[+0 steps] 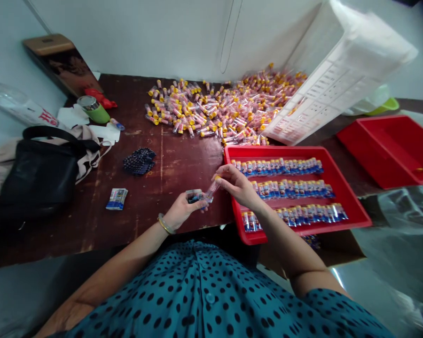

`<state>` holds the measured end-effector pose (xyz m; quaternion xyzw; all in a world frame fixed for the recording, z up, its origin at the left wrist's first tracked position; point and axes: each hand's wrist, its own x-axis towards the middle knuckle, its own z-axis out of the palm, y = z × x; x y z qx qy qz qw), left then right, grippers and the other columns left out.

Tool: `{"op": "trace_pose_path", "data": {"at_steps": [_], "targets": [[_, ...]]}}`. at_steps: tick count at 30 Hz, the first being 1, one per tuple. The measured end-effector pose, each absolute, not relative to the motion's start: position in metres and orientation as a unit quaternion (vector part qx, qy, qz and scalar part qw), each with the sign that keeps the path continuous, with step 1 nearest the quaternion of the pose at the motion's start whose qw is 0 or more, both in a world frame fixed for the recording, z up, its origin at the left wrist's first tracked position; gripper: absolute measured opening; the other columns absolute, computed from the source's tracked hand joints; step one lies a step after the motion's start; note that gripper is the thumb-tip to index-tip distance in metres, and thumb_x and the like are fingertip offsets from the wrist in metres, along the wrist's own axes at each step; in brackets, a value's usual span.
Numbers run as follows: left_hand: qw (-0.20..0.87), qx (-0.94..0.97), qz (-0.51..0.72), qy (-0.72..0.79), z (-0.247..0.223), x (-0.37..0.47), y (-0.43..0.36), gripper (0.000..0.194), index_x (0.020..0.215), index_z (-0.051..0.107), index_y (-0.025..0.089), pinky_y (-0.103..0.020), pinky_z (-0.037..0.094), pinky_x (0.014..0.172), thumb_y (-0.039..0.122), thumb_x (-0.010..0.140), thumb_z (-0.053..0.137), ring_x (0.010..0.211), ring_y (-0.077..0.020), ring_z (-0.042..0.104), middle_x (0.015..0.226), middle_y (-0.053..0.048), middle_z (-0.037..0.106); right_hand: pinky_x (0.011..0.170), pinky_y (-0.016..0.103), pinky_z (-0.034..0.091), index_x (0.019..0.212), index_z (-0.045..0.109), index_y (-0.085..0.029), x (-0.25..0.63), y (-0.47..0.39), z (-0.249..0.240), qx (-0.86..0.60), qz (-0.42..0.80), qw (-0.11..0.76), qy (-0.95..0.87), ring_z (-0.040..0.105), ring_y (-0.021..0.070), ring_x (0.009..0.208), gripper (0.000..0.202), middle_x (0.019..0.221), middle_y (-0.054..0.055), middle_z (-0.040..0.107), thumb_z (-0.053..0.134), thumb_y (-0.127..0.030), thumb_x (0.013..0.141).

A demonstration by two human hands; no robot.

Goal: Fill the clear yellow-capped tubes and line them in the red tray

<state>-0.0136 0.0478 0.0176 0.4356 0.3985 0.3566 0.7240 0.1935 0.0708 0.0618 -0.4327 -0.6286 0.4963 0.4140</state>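
Observation:
In front of my body, my left hand [186, 209] is closed on a small clear plastic sleeve [193, 195] with dark and blue print; whether it is one or several, I cannot tell. My right hand [238, 187] pinches a small clear tube [212, 188] with pink contents and a yellow cap. The tube's lower end meets the fingers of my left hand, and how far it sits in a sleeve is unclear. Beside my right forearm lies a red tray [239, 206] with three rows of capped tubes [292, 188] in blue-printed sleeves.
A large heap of yellow-capped tubes [211, 108] covers the table's back, beside a tilted white crate [324, 89]. A stack of printed sleeves [116, 199], a dark dotted cloth [139, 161], a green can [93, 109] and a black bag [45, 173] lie left. Another red bin [387, 150] stands right.

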Motion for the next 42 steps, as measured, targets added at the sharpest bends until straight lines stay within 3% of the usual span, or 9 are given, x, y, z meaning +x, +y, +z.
{"op": "trace_pose_path", "data": {"at_steps": [4, 9, 13, 17, 22, 28, 33, 37, 42], "targets": [[0.778, 0.332, 0.351, 0.402, 0.014, -0.005, 0.038, 0.04, 0.097, 0.071, 0.012, -0.032, 0.053, 0.076, 0.036, 0.067, 0.085, 0.075, -0.0174, 0.067, 0.085, -0.006, 0.073, 0.084, 0.031, 0.049, 0.088, 0.058, -0.021, 0.193, 0.055, 0.052, -0.482, 0.414, 0.415, -0.651, 0.063, 0.0174, 0.089, 0.016, 0.093, 0.003, 0.067, 0.064, -0.036, 0.09], [0.823, 0.26, 0.329, 0.383, 0.02, 0.004, 0.034, 0.04, 0.094, 0.071, 0.013, -0.029, 0.055, 0.071, 0.033, 0.064, 0.088, 0.07, -0.0154, 0.067, 0.079, -0.004, 0.072, 0.077, 0.031, 0.053, 0.09, 0.061, -0.022, 0.186, 0.032, 0.035, -0.465, 0.53, 0.428, -0.566, 0.066, 0.0169, 0.081, 0.018, 0.095, 0.003, 0.07, 0.06, -0.04, 0.092], [0.829, 0.246, 0.34, 0.369, 0.028, 0.01, 0.037, 0.044, 0.099, 0.072, 0.015, -0.028, 0.056, 0.073, 0.031, 0.062, 0.089, 0.073, -0.0141, 0.066, 0.084, -0.003, 0.072, 0.086, 0.033, 0.053, 0.088, 0.062, -0.021, 0.179, 0.016, 0.029, -0.448, 0.546, 0.48, -0.521, 0.066, 0.0187, 0.096, 0.016, 0.11, 0.005, 0.068, 0.064, -0.037, 0.09], [0.828, 0.28, 0.317, 0.368, 0.034, 0.01, 0.04, 0.038, 0.095, 0.074, 0.015, -0.03, 0.055, 0.077, 0.033, 0.064, 0.087, 0.078, -0.0161, 0.067, 0.087, -0.004, 0.074, 0.096, 0.037, 0.05, 0.087, 0.063, -0.021, 0.183, 0.011, 0.035, -0.45, 0.497, 0.531, -0.517, 0.065, 0.0206, 0.104, 0.013, 0.107, 0.006, 0.069, 0.063, -0.034, 0.091], [0.789, 0.309, 0.348, 0.402, 0.039, 0.013, 0.039, 0.035, 0.09, 0.076, 0.017, -0.032, 0.052, 0.085, 0.03, 0.06, 0.089, 0.086, -0.0182, 0.068, 0.089, -0.004, 0.077, 0.105, 0.044, 0.042, 0.095, 0.066, -0.024, 0.192, 0.008, 0.041, -0.478, 0.413, 0.507, -0.587, 0.064, 0.023, 0.107, 0.018, 0.107, 0.006, 0.071, 0.075, -0.031, 0.081], [0.77, 0.328, 0.352, 0.418, 0.039, 0.021, 0.036, 0.035, 0.089, 0.076, 0.019, -0.033, 0.05, 0.09, 0.033, 0.059, 0.09, 0.087, -0.018, 0.068, 0.09, -0.002, 0.077, 0.115, 0.048, 0.028, 0.089, 0.066, -0.024, 0.195, 0.008, 0.036, -0.491, 0.386, 0.504, -0.596, 0.068, 0.0223, 0.101, 0.012, 0.101, 0.003, 0.074, 0.074, -0.03, 0.082], [0.761, 0.344, 0.343, 0.43, 0.036, 0.025, 0.036, 0.038, 0.09, 0.076, 0.019, -0.034, 0.05, 0.091, 0.036, 0.059, 0.089, 0.089, -0.0189, 0.067, 0.092, -0.003, 0.076, 0.114, 0.049, 0.028, 0.087, 0.066, -0.024, 0.202, 0.008, 0.033, -0.487, 0.395, 0.51, -0.589, 0.068, 0.0229, 0.101, 0.012, 0.097, 0.002, 0.074, 0.076, -0.029, 0.081], [0.747, 0.373, 0.335, 0.437, 0.036, 0.029, 0.039, 0.038, 0.093, 0.076, 0.019, -0.034, 0.05, 0.09, 0.037, 0.062, 0.088, 0.09, -0.0198, 0.066, 0.094, -0.004, 0.076, 0.106, 0.045, 0.04, 0.089, 0.066, -0.024, 0.201, 0.004, 0.035, -0.477, 0.438, 0.524, -0.554, 0.065, 0.0228, 0.103, 0.015, 0.101, 0.004, 0.071, 0.075, -0.032, 0.081], [0.765, 0.41, 0.263, 0.421, 0.04, 0.035, 0.044, 0.041, 0.107, 0.073, 0.015, -0.034, 0.053, 0.082, 0.041, 0.076, 0.077, 0.081, -0.0201, 0.065, 0.092, -0.008, 0.074, 0.086, 0.032, 0.053, 0.12, 0.054, -0.028, 0.233, 0.017, 0.024, -0.471, 0.488, 0.601, -0.423, 0.065, 0.0173, 0.095, 0.037, 0.104, 0.002, 0.064, 0.066, -0.038, 0.087]]}}
